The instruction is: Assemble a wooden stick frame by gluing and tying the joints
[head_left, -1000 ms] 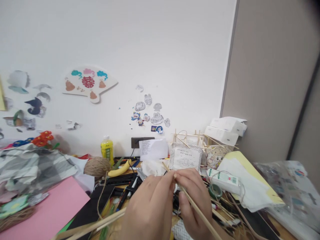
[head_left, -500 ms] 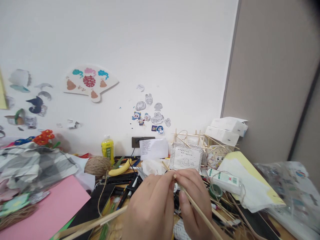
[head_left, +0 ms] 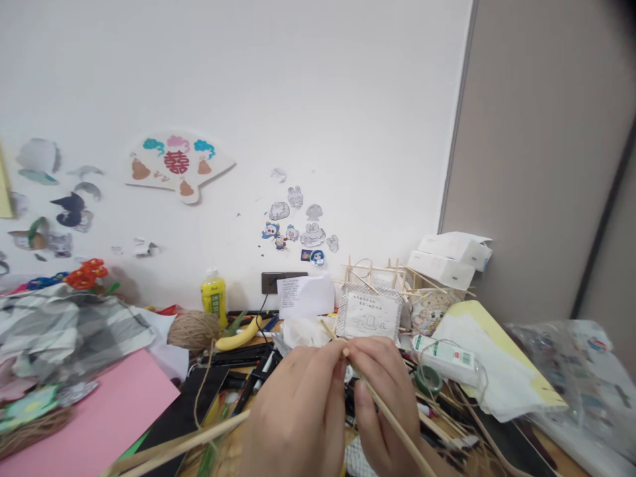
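My left hand (head_left: 301,404) and my right hand (head_left: 385,397) meet at the lower centre, fingertips pressed together. A thin wooden stick (head_left: 397,427) runs from between the fingertips down across my right hand, which is closed on it. More wooden sticks (head_left: 193,440) come out to the left from behind my left hand, whose fingers are closed around them. A stick's pale end shows right where the fingertips meet. How the sticks join inside the fingers is hidden.
Clutter covers the desk: a twine ball (head_left: 193,329), a toy banana (head_left: 239,334), a yellow bottle (head_left: 213,298), pink paper (head_left: 119,417), a white glue bottle (head_left: 444,360) and green tape (head_left: 428,379). A framed drawing (head_left: 370,315) leans near the wall.
Both hands stay nearly in place. The sticks on the left have shifted very slightly, and the fingertips have barely moved.
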The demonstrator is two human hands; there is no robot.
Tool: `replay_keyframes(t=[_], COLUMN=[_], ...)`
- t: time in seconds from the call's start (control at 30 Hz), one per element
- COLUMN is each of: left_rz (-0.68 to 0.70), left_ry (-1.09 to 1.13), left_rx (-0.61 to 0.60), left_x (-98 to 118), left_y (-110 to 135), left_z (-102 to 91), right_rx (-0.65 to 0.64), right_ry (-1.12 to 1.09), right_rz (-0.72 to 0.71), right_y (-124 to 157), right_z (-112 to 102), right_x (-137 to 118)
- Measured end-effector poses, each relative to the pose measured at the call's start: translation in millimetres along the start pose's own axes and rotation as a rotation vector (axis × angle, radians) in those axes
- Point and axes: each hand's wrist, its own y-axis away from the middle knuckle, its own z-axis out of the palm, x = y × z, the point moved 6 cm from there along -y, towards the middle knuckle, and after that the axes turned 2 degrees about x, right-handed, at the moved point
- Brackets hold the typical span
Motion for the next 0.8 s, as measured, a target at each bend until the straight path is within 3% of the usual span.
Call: replay_keyframes(t=[0.57,0.8], left_rz=[-0.005,-0.007], left_ry=[-0.011,-0.030], left_rx=[0.001,-0.051], left_x=[0.2,0.4], left_y=[0.3,1.1], left_z=[-0.5,2.4], right_rx=[0.023,0.015], right_ry=[-0.032,-0.014], right_rz=[0.022,0.074], right_y=[-1.7,-3.4], right_z=[0.3,-2.8], right_x=[-3.9,0.6])
